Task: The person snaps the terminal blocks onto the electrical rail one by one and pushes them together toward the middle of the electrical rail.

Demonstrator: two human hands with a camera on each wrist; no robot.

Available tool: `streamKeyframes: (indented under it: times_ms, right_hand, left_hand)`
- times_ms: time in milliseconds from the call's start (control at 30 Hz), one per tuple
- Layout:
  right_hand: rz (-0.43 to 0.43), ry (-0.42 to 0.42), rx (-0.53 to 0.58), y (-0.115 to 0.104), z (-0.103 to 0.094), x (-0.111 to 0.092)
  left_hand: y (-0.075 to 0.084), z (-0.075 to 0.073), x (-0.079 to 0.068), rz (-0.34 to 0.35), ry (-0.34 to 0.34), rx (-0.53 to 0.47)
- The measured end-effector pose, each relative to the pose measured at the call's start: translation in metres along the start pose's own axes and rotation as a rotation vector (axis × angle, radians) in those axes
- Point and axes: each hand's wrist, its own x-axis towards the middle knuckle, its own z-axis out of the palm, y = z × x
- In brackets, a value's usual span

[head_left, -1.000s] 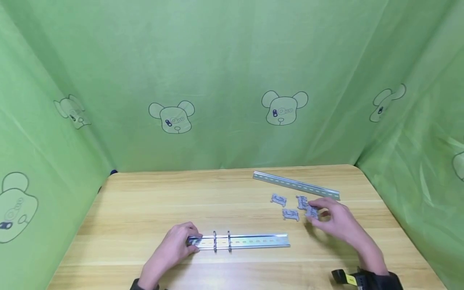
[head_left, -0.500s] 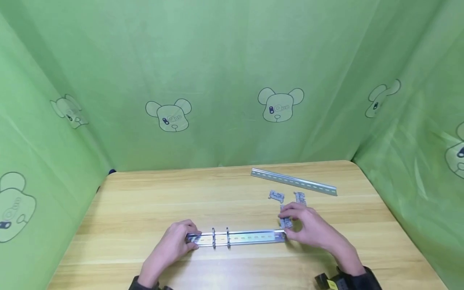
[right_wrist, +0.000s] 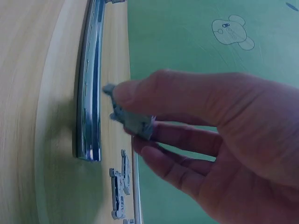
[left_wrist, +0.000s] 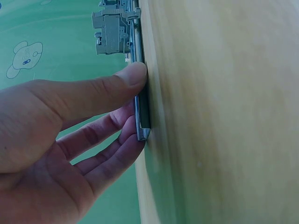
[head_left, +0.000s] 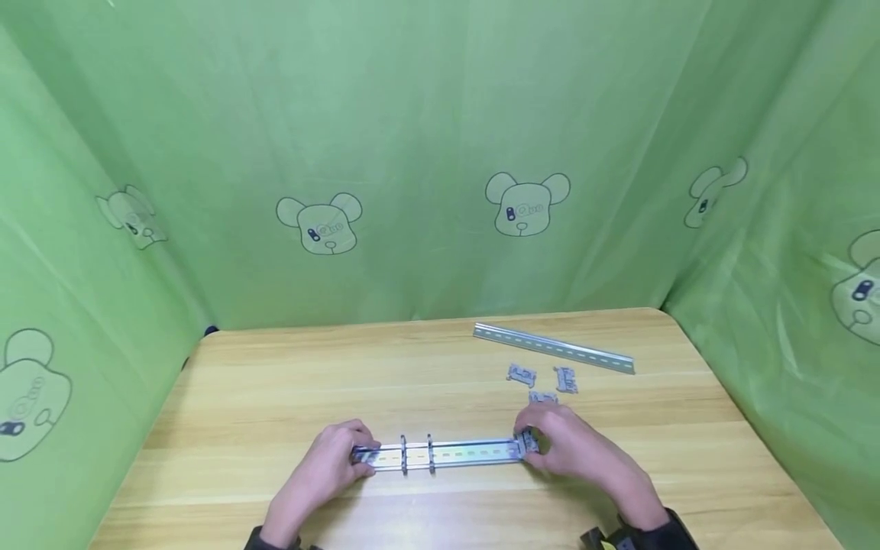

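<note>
A slotted metal DIN rail (head_left: 474,452) lies along the front of the table. My left hand (head_left: 333,458) grips its left end, thumb on the near edge and fingers on the far edge, as the left wrist view also shows. Two grey terminal blocks stand upright across the rail, one (head_left: 403,454) nearer the left hand and another (head_left: 431,454) just right of it. At the rail's right end, my right hand (head_left: 577,451) pinches a third grey terminal block (right_wrist: 138,122) between thumb and fingers. In the right wrist view this block is held beside the rail, apart from it.
Three loose terminal blocks lie beyond the right hand: one at left (head_left: 522,374), one at right (head_left: 567,380) and one (head_left: 543,397) partly behind the fingers. A second DIN rail (head_left: 553,347) lies slanted behind them. Green curtains (head_left: 419,283) surround the wooden table (head_left: 289,382).
My right hand has carried a terminal block from the loose group at the right, leftward and nearer, to the rail's right end. The left hand keeps its grip on the rail.
</note>
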Motion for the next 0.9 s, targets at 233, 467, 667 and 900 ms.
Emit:
streamKeyframes:
  times_ms: [233,467,667,900]
  right_hand:
    - [0.022,-0.033,-0.026,-0.009,0.002,0.002]
    - [-0.005,-0.016,-0.077,-0.013,0.007,0.004]
    - [-0.007,-0.026,-0.091,-0.017,0.008,0.007]
    - [0.001,-0.096,-0.091,-0.027,0.006,0.015]
  left_hand:
    - [-0.002,0.001,-0.001,-0.010,0.001,-0.001]
    - [0.001,0.001,-0.001,-0.008,-0.001,-0.006]
    - [0.002,0.000,0.000,-0.012,-0.005,0.002]
    - [0.002,-0.002,0.000,0.005,-0.007,0.011]
